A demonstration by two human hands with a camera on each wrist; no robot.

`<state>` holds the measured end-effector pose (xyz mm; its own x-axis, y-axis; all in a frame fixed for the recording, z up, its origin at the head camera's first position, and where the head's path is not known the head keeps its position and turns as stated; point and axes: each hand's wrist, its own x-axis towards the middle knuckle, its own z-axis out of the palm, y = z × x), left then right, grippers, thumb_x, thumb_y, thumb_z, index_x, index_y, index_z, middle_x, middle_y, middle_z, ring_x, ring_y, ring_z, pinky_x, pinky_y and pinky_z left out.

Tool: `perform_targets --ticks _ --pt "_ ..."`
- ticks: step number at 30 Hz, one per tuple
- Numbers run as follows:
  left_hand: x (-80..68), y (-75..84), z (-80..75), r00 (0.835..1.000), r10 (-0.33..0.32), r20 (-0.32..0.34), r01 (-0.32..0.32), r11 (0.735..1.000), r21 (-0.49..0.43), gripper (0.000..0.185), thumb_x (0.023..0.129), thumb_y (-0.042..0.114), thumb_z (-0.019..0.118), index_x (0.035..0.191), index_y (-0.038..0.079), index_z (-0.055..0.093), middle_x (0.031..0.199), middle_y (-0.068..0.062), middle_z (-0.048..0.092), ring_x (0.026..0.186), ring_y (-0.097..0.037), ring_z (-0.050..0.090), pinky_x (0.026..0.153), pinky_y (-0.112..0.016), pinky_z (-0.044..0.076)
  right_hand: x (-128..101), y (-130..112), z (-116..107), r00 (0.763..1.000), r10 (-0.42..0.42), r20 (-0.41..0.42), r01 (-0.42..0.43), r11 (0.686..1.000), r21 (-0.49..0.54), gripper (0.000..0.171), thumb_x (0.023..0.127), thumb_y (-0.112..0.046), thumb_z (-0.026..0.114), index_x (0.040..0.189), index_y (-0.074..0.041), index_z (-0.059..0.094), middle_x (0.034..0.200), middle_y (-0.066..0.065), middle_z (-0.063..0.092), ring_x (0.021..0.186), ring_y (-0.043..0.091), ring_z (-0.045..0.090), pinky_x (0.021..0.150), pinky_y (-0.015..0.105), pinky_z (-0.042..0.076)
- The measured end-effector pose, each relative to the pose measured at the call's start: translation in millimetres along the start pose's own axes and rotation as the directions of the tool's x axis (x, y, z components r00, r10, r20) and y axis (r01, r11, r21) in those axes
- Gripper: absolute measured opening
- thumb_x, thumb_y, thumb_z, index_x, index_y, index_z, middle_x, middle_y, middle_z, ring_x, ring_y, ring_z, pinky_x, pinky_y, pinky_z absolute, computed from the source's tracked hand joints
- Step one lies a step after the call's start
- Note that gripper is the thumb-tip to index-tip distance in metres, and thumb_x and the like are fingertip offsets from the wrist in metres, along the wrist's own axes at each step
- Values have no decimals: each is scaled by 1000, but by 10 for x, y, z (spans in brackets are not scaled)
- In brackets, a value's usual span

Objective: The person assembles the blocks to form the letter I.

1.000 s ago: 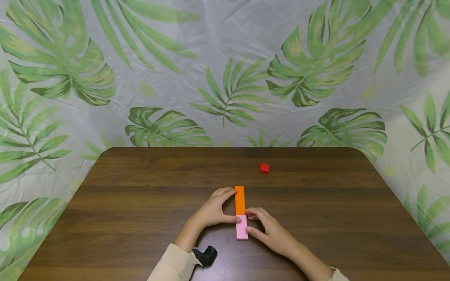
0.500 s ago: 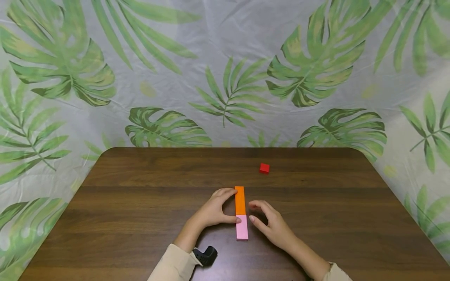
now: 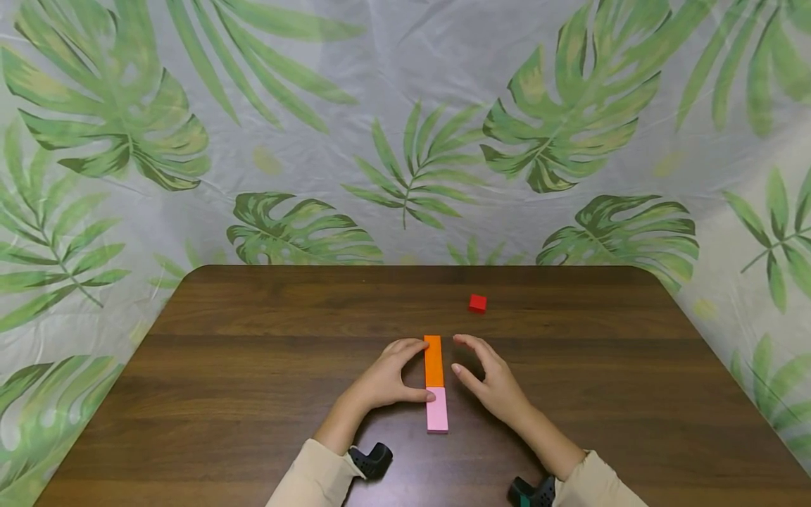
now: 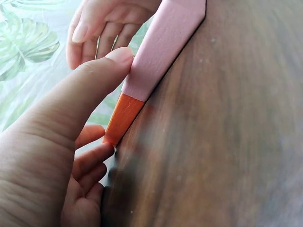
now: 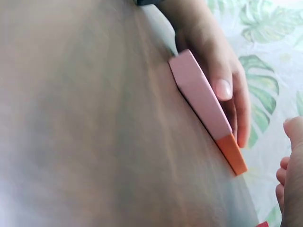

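An orange block (image 3: 434, 366) and a pink block (image 3: 437, 417) lie end to end on the tabletop (image 3: 222, 387), low centre of the frame, the pink nearer the bottom. Left of them, the left hand (image 3: 385, 378) spreads its thumb onto the pink and its fingers apparently against the orange's top end; the right hand (image 3: 497, 384), relaxed and holding nothing, hovers just right, below a red block (image 3: 478, 303).

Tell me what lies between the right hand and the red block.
Nothing but bare brown tabletop shows between the right hand and the red block; the head view shows this.
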<state>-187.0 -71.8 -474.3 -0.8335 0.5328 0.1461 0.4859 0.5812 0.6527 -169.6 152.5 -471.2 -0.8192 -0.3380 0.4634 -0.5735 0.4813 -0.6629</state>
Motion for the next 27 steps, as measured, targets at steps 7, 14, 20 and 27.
perform_targets --ticks 7,14,20,27 --pt "-2 3 -5 1000 6 -4 -6 1000 4 84 64 46 76 133 11 44 132 -4 42 124 -21 31 100 -39 28 156 120 -40 999 -9 -52 7 999 -39 53 83 -19 65 130 -7 43 128 6 47 116 24 43 94 46 35" --pt "-7 1 0 999 30 -18 -29 1000 9 83 64 45 76 132 9 45 131 -6 43 124 -22 32 100 -39 28 287 259 -84 995 2 -97 -8 998 -62 56 83 -18 66 131 -3 41 128 11 45 117 28 42 94 49 33" --pt "3 -12 7 1000 27 -15 -27 1000 12 84 64 45 76 133 10 44 131 -4 43 124 -21 32 100 -38 28 376 380 -106 989 3 -146 -8 999 -39 57 82 -13 65 131 2 39 129 15 43 117 29 41 96 45 33" --pt "5 -19 5 1000 15 -9 -15 1000 4 84 64 45 76 133 11 44 131 -3 42 124 -20 31 100 -38 28 467 484 -134 982 77 -171 -87 995 -52 59 84 -20 64 132 1 37 130 18 40 115 35 41 93 52 33"
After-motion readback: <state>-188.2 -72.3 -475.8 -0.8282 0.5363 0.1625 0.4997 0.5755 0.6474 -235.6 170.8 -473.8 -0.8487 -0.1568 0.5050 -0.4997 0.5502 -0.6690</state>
